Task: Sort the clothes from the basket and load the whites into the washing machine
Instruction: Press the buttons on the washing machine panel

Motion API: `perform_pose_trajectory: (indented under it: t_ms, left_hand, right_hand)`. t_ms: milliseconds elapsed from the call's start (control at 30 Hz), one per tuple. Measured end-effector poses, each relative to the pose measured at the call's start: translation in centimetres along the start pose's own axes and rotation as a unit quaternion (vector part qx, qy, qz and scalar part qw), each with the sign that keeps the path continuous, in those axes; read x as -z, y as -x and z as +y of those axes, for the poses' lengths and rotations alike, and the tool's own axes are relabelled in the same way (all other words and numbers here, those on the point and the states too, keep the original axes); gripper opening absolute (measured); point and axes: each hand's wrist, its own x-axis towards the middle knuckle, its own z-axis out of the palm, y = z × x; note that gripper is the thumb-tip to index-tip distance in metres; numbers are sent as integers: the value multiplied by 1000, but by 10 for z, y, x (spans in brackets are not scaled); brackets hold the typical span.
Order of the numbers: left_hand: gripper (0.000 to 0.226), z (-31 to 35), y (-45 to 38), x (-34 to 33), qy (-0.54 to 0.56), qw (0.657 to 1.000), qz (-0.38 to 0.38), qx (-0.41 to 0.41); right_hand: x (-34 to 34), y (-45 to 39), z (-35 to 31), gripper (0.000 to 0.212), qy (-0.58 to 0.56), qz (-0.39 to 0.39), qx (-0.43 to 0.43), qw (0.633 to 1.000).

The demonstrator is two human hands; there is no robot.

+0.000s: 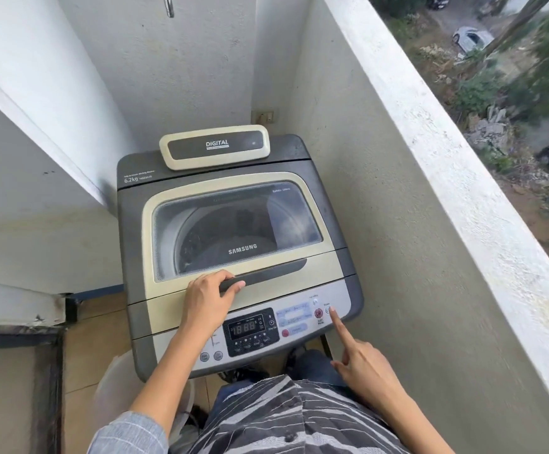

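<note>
**Hands on a closed top-loader**

Left hand (208, 298) laid on the front of the lid (233, 231), fingers curled over the dark handle bar (266, 279), thumb alongside. Right hand (363, 363) out over the control panel (286, 326), index finger straight with its tip on a small round button (328, 310) at the panel's right end, other fingers folded in and holding nothing. Hands well apart, one on the lid, one on the controls.

Washing machine (233, 244) standing in a narrow balcony nook, lid down, drum dim behind the tinted window. Display (246, 326) lit with digits. Red button (318, 312) just left of the fingertip; two grey round buttons (211, 356) at the panel's lower left. Cream-framed box (214, 150) marked DIGITAL lying on the back deck.

Pale bucket or basket (115, 385) on the floor at the machine's left front corner, partly hidden by the left forearm; contents not visible. No clothes to be made out through the window. Striped shirt (292, 417) at the bottom edge. Balcony wall (430, 191) to the right, cars (471, 37) on the ground far below.
</note>
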Motion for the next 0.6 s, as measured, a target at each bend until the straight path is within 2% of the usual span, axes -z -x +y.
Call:
perform_pose_trajectory:
  t_ms: [133, 367, 600]
  left_hand:
    - [24, 0, 1, 2, 11, 1000, -4, 3]
    - [21, 1, 2, 1, 12, 1000, -1, 20]
    - [19, 2, 6, 0, 22, 999, 5, 46]
  right_hand:
    - [0, -14, 4, 122, 27, -27, 21, 999]
    - [14, -25, 7, 128, 70, -131, 80, 986]
    - [14, -26, 12, 133, 134, -154, 110, 973]
